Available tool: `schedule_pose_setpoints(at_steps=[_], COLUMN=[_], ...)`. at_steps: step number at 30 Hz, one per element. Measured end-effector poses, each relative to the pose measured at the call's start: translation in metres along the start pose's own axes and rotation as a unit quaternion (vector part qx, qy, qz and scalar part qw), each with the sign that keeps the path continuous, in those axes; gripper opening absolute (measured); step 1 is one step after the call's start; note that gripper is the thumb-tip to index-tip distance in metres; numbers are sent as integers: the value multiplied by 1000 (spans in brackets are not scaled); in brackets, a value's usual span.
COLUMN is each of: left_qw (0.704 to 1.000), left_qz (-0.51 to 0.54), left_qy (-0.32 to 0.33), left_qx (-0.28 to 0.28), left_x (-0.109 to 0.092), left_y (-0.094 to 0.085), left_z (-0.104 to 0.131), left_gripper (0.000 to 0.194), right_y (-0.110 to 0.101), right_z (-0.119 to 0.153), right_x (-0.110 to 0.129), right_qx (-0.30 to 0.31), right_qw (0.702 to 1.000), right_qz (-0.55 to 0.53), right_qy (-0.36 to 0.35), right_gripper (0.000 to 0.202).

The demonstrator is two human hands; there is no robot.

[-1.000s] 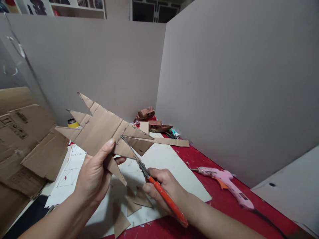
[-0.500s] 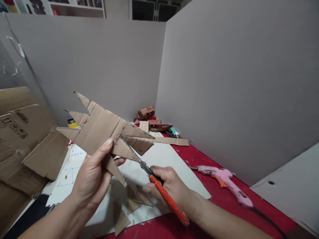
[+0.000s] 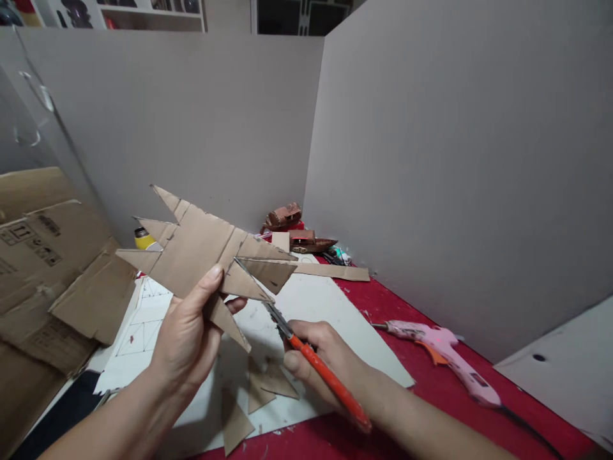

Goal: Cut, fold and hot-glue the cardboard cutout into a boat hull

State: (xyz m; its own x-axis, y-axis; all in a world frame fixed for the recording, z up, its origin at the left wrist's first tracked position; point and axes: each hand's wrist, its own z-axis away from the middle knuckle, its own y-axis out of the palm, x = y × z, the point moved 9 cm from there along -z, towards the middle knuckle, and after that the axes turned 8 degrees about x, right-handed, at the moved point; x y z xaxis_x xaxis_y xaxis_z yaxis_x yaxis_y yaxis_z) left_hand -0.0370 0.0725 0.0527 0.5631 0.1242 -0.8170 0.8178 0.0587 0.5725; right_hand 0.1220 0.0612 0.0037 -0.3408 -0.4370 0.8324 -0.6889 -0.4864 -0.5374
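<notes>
A spiky cardboard cutout (image 3: 201, 249), with pointed tips on its left and right and pencil marks along some edges, is held up above the table. My left hand (image 3: 194, 326) pinches its lower part, thumb on the front face and fingers behind. Wrapped around red-handled scissors (image 3: 330, 380) is my right hand (image 3: 325, 358); only part of the tool shows. Their metal end touches or lies just below the tip of a lower-right spike. Whether the blades are parted I cannot tell. Below, several cardboard offcuts (image 3: 237, 421) lie on a white sheet (image 3: 354, 345).
A pink glue gun (image 3: 440, 338) with a cord lies on the red tabletop (image 3: 387, 415) at right. Large cardboard boxes (image 3: 43, 262) stand at left, beside paper with drawn lines (image 3: 138, 332). Brown model boats (image 3: 311, 243) and a cardboard strip (image 3: 335, 271) lie near the grey partitions (image 3: 215, 121).
The scissors have drawn slightly down from the cutout's notch toward the spike's tip. The whole view has shifted a little, so most things appear farther right.
</notes>
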Motion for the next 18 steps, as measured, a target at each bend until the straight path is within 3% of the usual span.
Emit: schedule_pose_setpoints(at_steps=[8, 18], left_qw=[998, 997], left_qz=[-20, -36], left_qy=[50, 70], left_qx=[15, 24], left_x=[-12, -18], left_y=[2, 4], left_z=[-1, 2], left_gripper=[34, 32], right_y=[-3, -3], right_z=[0, 2], right_x=[-1, -1], right_qx=[-3, -5], right_qw=[1000, 998], right_qz=[3, -65], right_qy=[17, -12], right_gripper=[55, 49])
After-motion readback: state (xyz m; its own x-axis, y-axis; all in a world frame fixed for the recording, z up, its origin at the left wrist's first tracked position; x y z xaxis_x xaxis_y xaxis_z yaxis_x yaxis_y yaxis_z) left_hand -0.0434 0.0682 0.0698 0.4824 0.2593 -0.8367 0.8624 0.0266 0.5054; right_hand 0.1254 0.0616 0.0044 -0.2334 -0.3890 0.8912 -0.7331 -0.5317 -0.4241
